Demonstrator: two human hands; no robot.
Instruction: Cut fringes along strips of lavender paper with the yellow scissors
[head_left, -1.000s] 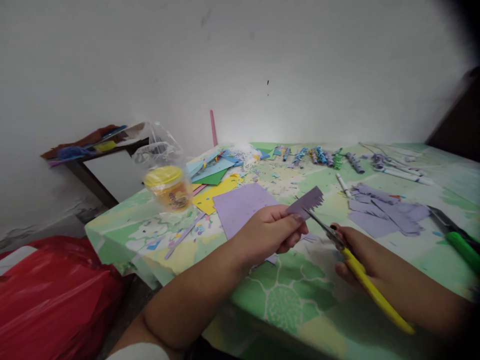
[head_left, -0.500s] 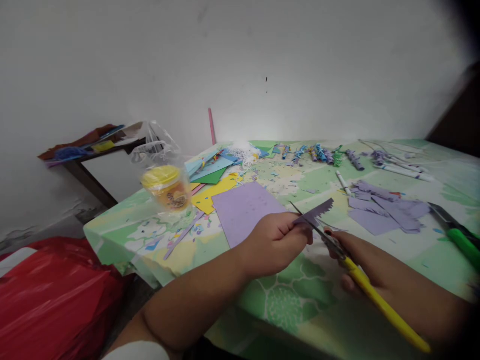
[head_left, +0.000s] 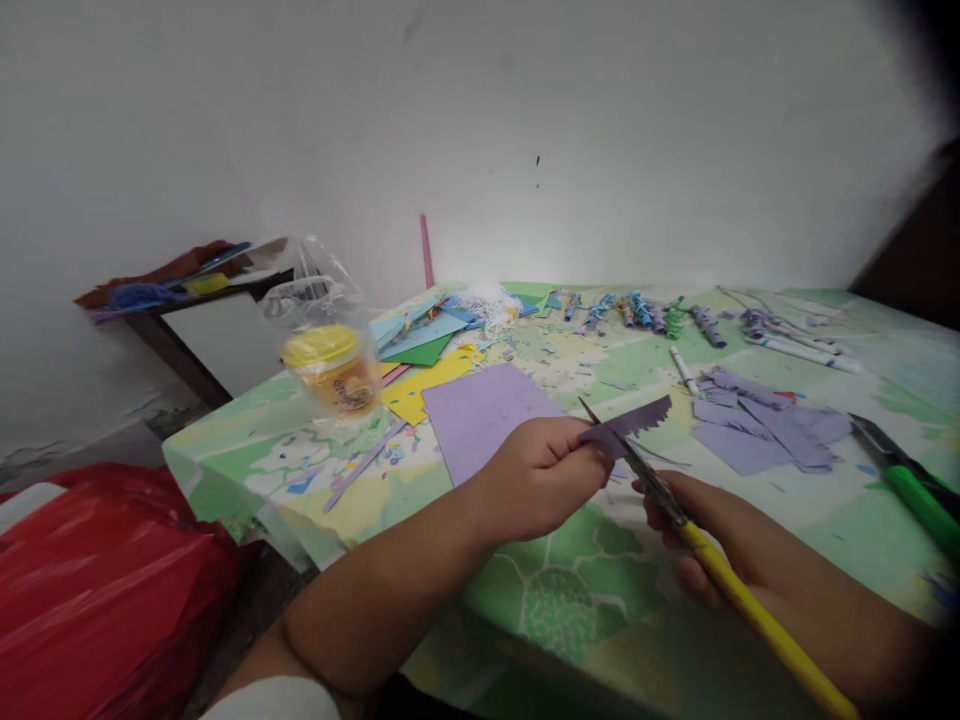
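the left hand (head_left: 551, 478) pinched a purple paper strip (head_left: 639, 418) above the flowered tablecloth (head_left: 559, 612), its free end already fringed and the part by the fingers seemingly uncut, while the right hand (head_left: 739, 520) held yellow-handled scissors (head_left: 712, 565) across it and fringed purple pieces (head_left: 739, 448) lay rightward.

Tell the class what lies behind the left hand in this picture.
Behind the left hand, which holds a fringed purple strip, a flat purple sheet lies on the tablecloth. Its far and left edges show; the hand hides its near right part.
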